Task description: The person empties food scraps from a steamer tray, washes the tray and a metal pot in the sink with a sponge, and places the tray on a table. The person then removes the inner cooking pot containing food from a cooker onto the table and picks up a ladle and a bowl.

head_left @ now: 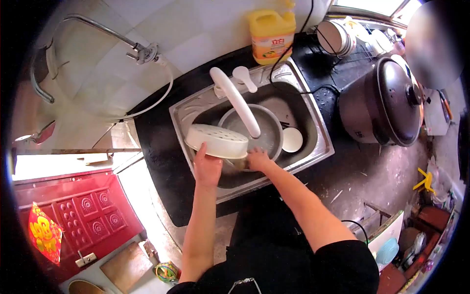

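Note:
A cream plastic steamer basket [215,141] with holes in its base is tilted on its side over the left part of the sink. My left hand [207,165] is closed on its lower rim. Beside the basket's right end is my right hand [258,159], fingers bent in; a brownish patch shows by them, too unclear to name. Behind both sits a round metal basin [267,125] with water in it, under the white faucet [237,103]. A small white bowl [293,140] lies in the sink [313,159] to the basin's right.
A yellow detergent jug [271,36] stands behind the sink. To the right is a large dark lidded pot [384,105] on the black counter [161,181]. A black cable [306,92] crosses the sink's back corner. Stacked bowls [335,38] sit at the back right.

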`<control>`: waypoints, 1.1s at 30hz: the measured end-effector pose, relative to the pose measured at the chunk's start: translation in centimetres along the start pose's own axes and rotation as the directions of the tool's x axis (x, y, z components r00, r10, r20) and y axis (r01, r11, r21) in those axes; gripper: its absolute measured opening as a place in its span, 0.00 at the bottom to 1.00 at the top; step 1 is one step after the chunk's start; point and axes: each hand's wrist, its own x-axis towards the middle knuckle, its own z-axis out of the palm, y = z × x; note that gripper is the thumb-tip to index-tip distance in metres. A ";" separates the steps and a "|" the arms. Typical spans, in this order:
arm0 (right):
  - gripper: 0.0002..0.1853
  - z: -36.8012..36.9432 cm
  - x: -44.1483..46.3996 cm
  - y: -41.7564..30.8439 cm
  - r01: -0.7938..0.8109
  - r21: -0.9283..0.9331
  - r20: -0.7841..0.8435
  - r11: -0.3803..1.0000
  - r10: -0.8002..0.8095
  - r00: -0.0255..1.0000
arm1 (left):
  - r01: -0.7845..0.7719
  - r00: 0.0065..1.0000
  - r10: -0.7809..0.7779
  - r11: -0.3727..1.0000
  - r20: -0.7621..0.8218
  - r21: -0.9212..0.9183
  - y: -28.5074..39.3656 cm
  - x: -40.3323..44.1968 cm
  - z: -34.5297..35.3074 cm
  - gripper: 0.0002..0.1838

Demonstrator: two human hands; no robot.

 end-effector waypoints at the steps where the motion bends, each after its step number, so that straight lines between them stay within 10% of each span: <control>1: 0.19 0.6 1.6 0.2 -0.193 0.134 0.064 0.972 0.186 0.980 | -0.015 0.998 0.015 1.000 -0.064 -0.008 -0.2 0.0 0.1 0.24; 4: 0.16 -4.0 1.2 -0.2 -0.431 0.512 0.127 0.743 0.431 0.894 | -0.078 0.997 0.078 0.997 0.001 0.021 -0.4 0.6 -1.3 0.26; 9: 0.16 -13.2 -1.8 -2.1 -0.301 0.672 -0.263 0.676 0.599 0.756 | -0.112 0.993 0.114 0.990 0.020 -0.081 -2.4 1.0 2.7 0.28; 19: 0.21 -15.0 -0.5 -6.2 0.207 0.308 -0.658 0.928 0.051 0.752 | 0.095 0.994 -0.092 0.994 -0.054 0.047 -5.8 2.1 2.2 0.23; 28: 0.21 -13.3 -2.7 -4.5 0.046 0.669 -0.586 0.742 0.489 0.647 | -0.115 0.989 0.071 0.917 0.126 0.382 -2.6 1.0 4.8 0.24; 33: 0.22 -16.9 -2.5 -7.9 0.274 0.313 -0.680 0.909 0.013 0.733 | 0.093 0.989 -0.138 0.842 0.045 0.531 -3.5 1.5 2.9 0.21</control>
